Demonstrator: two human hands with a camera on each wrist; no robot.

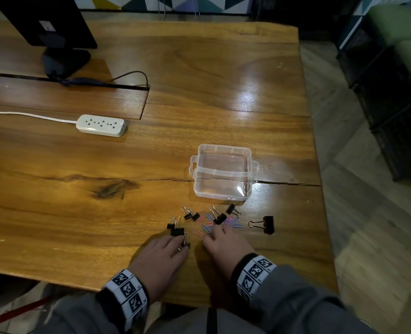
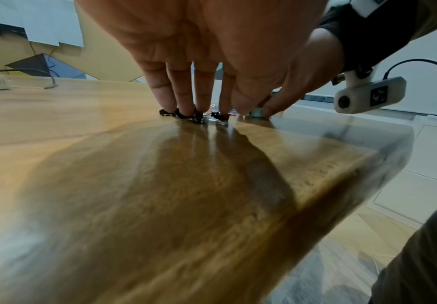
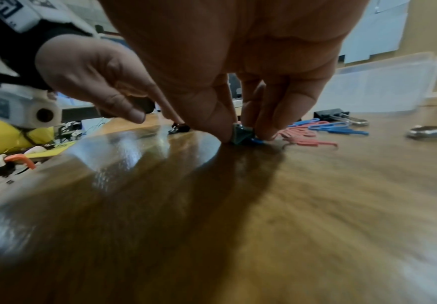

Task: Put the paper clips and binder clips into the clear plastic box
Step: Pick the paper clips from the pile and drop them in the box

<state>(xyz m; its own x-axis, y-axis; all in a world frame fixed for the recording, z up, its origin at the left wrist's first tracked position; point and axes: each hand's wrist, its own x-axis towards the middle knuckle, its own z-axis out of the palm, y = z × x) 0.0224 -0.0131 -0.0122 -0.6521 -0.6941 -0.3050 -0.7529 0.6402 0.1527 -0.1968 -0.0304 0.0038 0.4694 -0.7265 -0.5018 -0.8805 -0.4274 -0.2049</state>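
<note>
Desk (image 1: 199, 92): glossy wood slab, strong grain, a dark knot and a long crack across it; right edge runs close beside the box and the clips, near edge just behind both wrists.
Open room: broad bare wood to the left of the clips and beyond the box.
Clear plastic box (image 1: 222, 173): lidless, rounded corners, small side tabs, a handle strap lying across its top; stands just beyond the clip scatter, nothing visible inside.
Binder clips (image 1: 220, 218): black folded bodies with wire loop handles, strewn between box and hands; the largest one (image 1: 266, 224) lies apart, nearest the right edge.
Paper clips (image 1: 208, 227): thin bent wire, pink and blue, loosely tangled mid-scatter.
Left hand (image 1: 162, 257): fingers reach down onto the left-side binder clips, tips touching them; grip state cannot be told.
Right hand (image 3: 240, 86): narrow grip, thumb and fingers pinching a small binder clip (image 3: 242, 134) against the desk, among the paper clips.
Power strip (image 1: 101, 124): white, smooth, far left, well apart.
Monitor stand (image 1: 65, 60): black, far back left corner.
</note>
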